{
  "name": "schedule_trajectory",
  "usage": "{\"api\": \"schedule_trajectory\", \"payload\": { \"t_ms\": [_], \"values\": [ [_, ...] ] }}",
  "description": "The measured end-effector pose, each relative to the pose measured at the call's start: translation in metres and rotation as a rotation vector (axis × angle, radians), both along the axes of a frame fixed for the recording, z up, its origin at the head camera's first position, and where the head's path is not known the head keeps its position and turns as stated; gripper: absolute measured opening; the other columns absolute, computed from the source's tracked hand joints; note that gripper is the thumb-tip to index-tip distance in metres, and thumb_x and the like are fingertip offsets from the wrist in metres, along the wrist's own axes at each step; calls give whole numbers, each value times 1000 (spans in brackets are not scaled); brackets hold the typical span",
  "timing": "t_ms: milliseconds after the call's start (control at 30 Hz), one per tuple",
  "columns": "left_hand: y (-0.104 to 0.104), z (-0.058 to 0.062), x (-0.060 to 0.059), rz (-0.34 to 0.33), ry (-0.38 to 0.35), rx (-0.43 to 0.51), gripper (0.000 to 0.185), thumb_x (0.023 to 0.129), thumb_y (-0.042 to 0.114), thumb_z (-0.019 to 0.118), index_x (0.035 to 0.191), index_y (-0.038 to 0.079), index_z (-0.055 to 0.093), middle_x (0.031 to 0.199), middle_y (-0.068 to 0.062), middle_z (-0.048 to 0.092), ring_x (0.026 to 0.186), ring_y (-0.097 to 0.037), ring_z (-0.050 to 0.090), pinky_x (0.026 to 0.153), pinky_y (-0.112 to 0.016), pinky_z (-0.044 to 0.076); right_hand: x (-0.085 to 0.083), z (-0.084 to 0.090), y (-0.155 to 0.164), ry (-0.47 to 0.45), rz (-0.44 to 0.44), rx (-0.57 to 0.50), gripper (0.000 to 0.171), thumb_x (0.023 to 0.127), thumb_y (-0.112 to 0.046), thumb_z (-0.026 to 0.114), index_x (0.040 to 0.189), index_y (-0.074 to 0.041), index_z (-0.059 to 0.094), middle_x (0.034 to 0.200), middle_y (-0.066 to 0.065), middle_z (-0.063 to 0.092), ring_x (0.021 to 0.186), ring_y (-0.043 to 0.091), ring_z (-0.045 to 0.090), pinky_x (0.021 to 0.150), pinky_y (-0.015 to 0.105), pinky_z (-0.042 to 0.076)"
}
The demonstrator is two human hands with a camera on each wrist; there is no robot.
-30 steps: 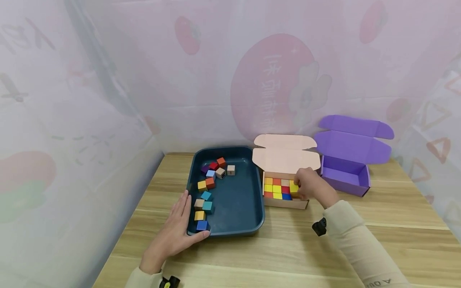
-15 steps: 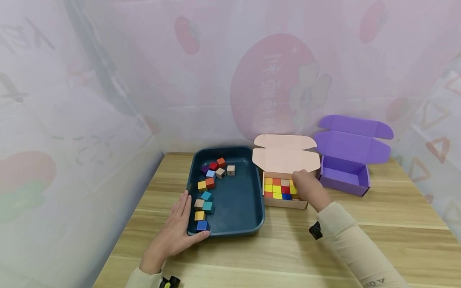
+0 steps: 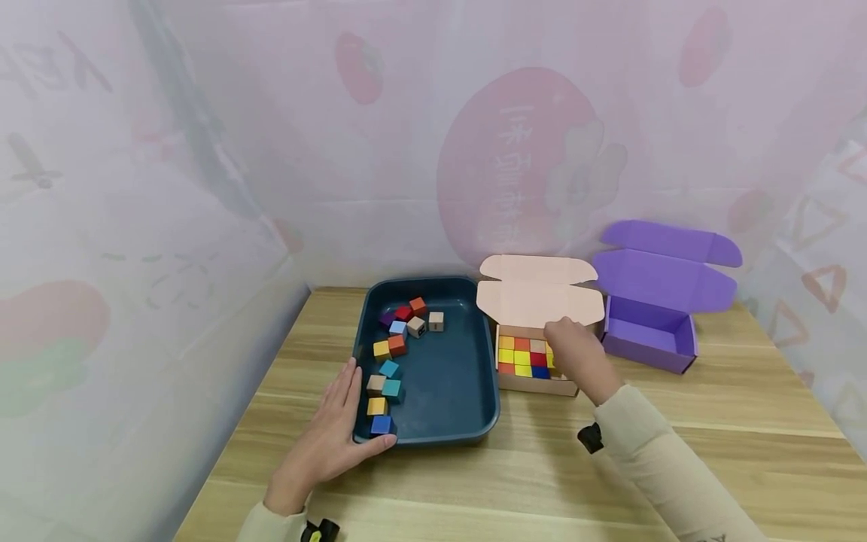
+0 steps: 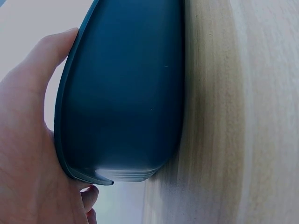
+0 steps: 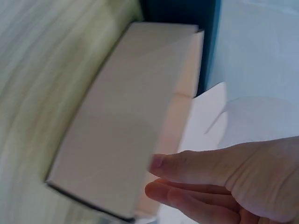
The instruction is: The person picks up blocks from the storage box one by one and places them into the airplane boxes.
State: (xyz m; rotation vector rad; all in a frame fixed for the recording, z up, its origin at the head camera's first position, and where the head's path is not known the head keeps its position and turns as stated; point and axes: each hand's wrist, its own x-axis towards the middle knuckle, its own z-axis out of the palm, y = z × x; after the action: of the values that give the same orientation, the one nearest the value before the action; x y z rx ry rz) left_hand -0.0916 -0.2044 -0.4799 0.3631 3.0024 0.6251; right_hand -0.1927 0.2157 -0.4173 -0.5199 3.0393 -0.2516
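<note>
My left hand [image 3: 336,423] lies flat against the near-left corner of a dark teal tray [image 3: 443,438], with the thumb along the front rim. The left wrist view shows that hand [image 4: 23,144] against the tray's outer wall [image 4: 126,93]. Several loose coloured cubes [image 3: 396,345] lie along the tray's left side. To the right, an open pink box [image 3: 535,386] holds rows of coloured cubes [image 3: 520,357]. My right hand [image 3: 567,345] hovers over the box's right end. In the right wrist view its fingers [image 5: 201,170] are nearly straight beside the pink box [image 5: 117,130], holding nothing.
An open purple box [image 3: 646,335] stands right of the pink one, lid raised toward the back. Everything sits on a wooden table [image 3: 542,467]. Patterned translucent sheeting walls in the back and left sides.
My right hand has come off the yellow cube at the box's right end and shifted slightly left and up. The left hand and tray have not moved.
</note>
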Motion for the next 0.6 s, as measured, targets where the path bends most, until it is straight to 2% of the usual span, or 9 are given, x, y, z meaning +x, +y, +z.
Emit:
{"api": "schedule_trajectory", "payload": {
  "t_ms": [133,233,333,400,467,600],
  "values": [
    [0,-2,1,-2,11,3,127,84,78,68,170,5,9,180,-13,1,165,-41,11,131,-66,18,4,19,-13,-10,27,-72,13,85,7,80,97,4,77,90,16,78,68,22,67,66,36,63],
    [0,-2,1,-2,12,4,127,84,78,68,170,5,9,180,-14,1,165,-41,11,131,-66,18,7,33,-24,-34,77,-121,17,86,2,83,102,2,79,98,16,79,76,23,71,75,40,65],
    [0,-2,0,-3,12,4,127,84,78,68,170,4,9,180,-13,1,165,-41,11,131,-66,18,9,42,-38,-43,157,-155,13,86,-3,84,98,0,79,90,11,76,73,19,65,71,35,60],
    [1,-2,0,-4,7,8,127,84,78,68,170,4,9,180,-13,0,165,-41,11,131,-66,18,11,45,-48,-56,197,-175,12,86,-7,85,95,-2,79,84,6,73,72,16,60,69,33,56],
    [1,-1,0,-5,5,9,127,84,77,68,170,4,10,180,-13,0,165,-41,10,131,-66,18,12,46,-60,-68,233,-188,15,87,-12,86,97,-4,78,85,6,74,75,17,65,71,33,58],
    [1,-1,1,-6,6,9,126,85,77,68,170,3,10,180,-14,1,166,-41,10,131,-66,18,17,45,-86,-130,249,-204,30,90,-20,85,115,-4,78,107,8,79,97,22,75,86,37,64]
  ]
}}
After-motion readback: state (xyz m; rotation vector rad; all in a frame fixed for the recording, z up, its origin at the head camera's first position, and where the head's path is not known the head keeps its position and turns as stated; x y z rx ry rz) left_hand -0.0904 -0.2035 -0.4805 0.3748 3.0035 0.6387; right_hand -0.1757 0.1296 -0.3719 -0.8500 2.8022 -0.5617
